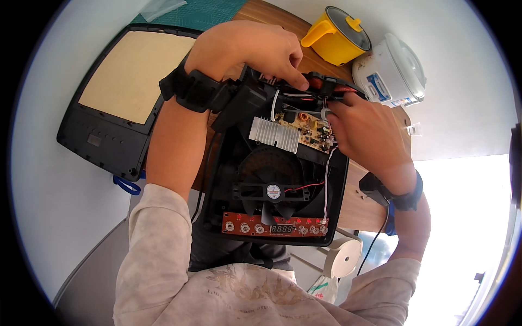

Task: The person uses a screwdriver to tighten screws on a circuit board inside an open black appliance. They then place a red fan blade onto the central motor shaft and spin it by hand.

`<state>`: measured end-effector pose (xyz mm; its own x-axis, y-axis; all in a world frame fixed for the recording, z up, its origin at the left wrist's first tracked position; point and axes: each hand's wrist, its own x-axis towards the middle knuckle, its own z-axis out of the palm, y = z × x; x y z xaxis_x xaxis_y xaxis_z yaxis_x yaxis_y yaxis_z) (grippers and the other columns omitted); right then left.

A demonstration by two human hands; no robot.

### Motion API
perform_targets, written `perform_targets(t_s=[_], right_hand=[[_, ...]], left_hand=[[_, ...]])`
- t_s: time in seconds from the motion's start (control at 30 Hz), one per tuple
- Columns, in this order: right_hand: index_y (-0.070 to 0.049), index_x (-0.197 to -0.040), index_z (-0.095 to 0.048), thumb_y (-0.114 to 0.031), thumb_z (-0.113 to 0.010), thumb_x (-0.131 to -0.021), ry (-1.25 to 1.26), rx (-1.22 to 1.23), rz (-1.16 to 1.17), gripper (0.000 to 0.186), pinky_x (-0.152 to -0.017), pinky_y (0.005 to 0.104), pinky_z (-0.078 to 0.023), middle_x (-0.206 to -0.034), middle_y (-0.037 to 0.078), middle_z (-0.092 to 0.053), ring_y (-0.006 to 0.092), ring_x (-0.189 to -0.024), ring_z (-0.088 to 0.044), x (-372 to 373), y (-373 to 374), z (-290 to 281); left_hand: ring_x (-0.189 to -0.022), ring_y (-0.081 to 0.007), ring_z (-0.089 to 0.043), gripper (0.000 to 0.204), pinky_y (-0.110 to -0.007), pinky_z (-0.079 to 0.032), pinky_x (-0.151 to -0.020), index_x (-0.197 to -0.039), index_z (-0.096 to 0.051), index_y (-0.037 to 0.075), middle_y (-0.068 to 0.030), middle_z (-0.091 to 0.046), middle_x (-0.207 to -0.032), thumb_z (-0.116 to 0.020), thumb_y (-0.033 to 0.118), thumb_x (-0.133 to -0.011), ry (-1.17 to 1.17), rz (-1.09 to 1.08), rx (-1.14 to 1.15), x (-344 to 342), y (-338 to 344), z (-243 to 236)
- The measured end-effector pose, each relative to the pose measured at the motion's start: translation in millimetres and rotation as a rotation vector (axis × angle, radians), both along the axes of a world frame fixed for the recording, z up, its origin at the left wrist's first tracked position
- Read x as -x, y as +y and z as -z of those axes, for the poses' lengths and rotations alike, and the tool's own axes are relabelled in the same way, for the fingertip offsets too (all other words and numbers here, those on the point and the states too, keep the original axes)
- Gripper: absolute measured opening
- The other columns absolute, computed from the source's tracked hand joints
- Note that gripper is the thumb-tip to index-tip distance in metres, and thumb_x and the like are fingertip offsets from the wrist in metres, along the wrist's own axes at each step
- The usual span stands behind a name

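An opened induction cooker base (212,209) rests in front of me, its inside showing. At its far end an induction coil (343,87) with reddish windings in a black frame stands tilted up. My left hand (280,57) reaches over from the far left, fingers curled and thumb pressed on the coil's frame. My right hand (367,127) is closed just under the coil's right part, beside the wires; its fingertips hide what they pinch. Below the hands lie a circuit board (311,130) and a silver heat sink (273,135). White wires (274,106) run up toward the coil.
A black fan (266,190) and a red-brown control board (274,225) sit in the nearer half. The cooker's top panel (117,81) lies left, near a green cutting mat (206,13). A yellow pot (331,41) and a white rice cooker (389,70) stand at the back right.
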<state>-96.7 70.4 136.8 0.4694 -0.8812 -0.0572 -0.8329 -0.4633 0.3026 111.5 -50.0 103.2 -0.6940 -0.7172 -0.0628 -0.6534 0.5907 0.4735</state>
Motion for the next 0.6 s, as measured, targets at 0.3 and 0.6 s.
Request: perform_targets(t_s=[0.3, 0.6], right_hand=[[-0.007, -0.104, -0.066, -0.010, -0.067, -0.085, 0.080, 0.001, -0.160, 0.019, -0.063, 0.0400, -0.055, -0.084, 0.009, -0.067, 0.0297, -0.074, -0.071, -8.9, -4.8, -11.0], [-0.005, -0.094, -0.066, -0.010, -0.069, -0.082, 0.005, -0.028, -0.143, 0.013, -0.060, 0.0399, -0.054, -0.073, 0.012, -0.067, 0.0307, -0.069, -0.070, -4.7, -1.7, -5.6]], left_hand=[[-0.071, -0.0263, -0.066, 0.045, -0.037, -0.051, -0.066, -0.093, -0.074, 0.005, -0.0104, -0.070, -0.079, -0.074, 0.050, -0.088, 0.001, 0.007, 0.007, 0.8, -0.2, 0.0], [-0.074, -0.0259, -0.066, 0.047, -0.037, -0.050, -0.067, -0.092, -0.074, 0.004, -0.0104, -0.070, -0.081, -0.075, 0.050, -0.086, 0.000, 0.011, -0.002, 0.2, -2.8, 2.2]])
